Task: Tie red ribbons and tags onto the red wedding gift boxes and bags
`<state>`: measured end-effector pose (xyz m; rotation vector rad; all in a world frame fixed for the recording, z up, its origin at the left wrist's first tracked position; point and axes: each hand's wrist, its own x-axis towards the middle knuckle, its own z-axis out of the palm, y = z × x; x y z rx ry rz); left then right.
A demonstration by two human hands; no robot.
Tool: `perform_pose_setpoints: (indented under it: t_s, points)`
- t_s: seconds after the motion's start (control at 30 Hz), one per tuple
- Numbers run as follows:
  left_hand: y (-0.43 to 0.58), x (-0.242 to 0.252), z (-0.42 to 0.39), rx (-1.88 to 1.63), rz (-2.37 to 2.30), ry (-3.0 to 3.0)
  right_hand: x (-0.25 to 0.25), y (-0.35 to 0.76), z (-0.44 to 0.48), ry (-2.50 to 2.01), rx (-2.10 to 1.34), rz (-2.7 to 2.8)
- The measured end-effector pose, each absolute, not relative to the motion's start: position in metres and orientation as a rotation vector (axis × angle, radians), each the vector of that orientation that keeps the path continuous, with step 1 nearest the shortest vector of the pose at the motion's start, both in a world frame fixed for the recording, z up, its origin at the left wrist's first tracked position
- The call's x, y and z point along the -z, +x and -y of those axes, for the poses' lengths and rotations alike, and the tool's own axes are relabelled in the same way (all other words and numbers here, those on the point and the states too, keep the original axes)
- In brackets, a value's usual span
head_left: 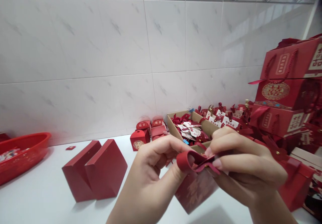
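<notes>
Between my hands is a small red gift box (196, 190) with a faint pale pattern on its side, tilted above the white table. A red ribbon (183, 162) loops at its top. My left hand (161, 170) is closed, thumb and forefinger pinching the ribbon loop. My right hand (241, 167) pinches the ribbon's other part at the box top, its fingertips pressed together near a small gold dot. My fingers hide part of the ribbon and the upper box.
Two plain red boxes (107, 172) stand at left, near a red plastic basin (25, 160). Small red boxes (139, 138) sit by the wall. Behind my hands, a cardboard box (173, 127) holds tags and ribbons. Stacked red gift boxes (279, 91) rise at right.
</notes>
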<state>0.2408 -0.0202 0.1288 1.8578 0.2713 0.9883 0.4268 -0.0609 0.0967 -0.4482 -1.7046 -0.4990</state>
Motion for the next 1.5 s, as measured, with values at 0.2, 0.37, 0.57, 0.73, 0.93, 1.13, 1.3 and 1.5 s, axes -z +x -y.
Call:
perform_pose_setpoints:
  t_s: [0.2,0.37,0.57,0.73,0.93,1.13,1.3,1.5]
  points:
    - [0.248,-0.127,0.018,-0.95,-0.083,1.917,-0.1,0.431,0.065,-0.428,0.696,1.665]
    - [0.263,-0.119,0.012,-1.122,0.027,1.925,-0.102,0.433,0.062,-0.414,0.75,1.59]
    - [0.265,-0.111,0.006,-1.437,0.084,2.116,-0.103,0.436,0.058,-0.567,0.615,1.592]
    - [0.263,-0.112,0.004,-1.473,0.138,2.202,-0.106,0.435,0.061,-0.554,0.613,1.634]
    - [0.262,-0.112,0.004,-1.506,0.115,2.253,-0.105,0.434,0.061,-0.539,0.597,1.634]
    - [0.262,-0.111,0.003,-1.528,0.101,2.257,-0.102,0.429,0.056,-0.472,0.637,1.589]
    - [0.257,-0.112,0.0,-1.417,0.13,2.338,-0.102,0.426,0.055,-0.501,0.642,1.609]
    - [0.257,-0.113,0.0,-1.401,0.115,2.398,-0.103,0.424,0.055,-0.494,0.634,1.608]
